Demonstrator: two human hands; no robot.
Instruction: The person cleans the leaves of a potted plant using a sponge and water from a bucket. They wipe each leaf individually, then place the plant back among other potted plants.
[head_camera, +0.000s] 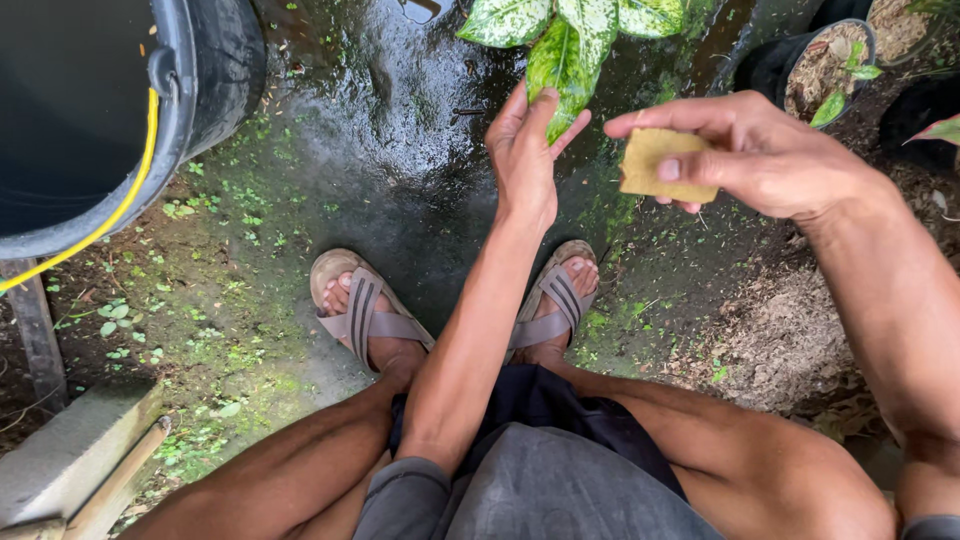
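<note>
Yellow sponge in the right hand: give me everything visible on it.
The sponge is a small flat rectangular pad, dull mustard yellow, looking soft and slightly worn. The right hand pinches it between thumb and fingers, thumb across its face, holding it in the air beside the speckled leaf that the left hand supports. Its lower edge is free; the far side is hidden.

wet ground (400, 170) with moss and dirt

the dark, shiny ground carries green moss patches (230, 330) and small weeds; two feet in tan sandals (365, 315) stand on it. a black tub (215, 70) sits at upper left, a black plant pot (800, 65) at upper right, a concrete block (70, 455) at lower left.
</note>
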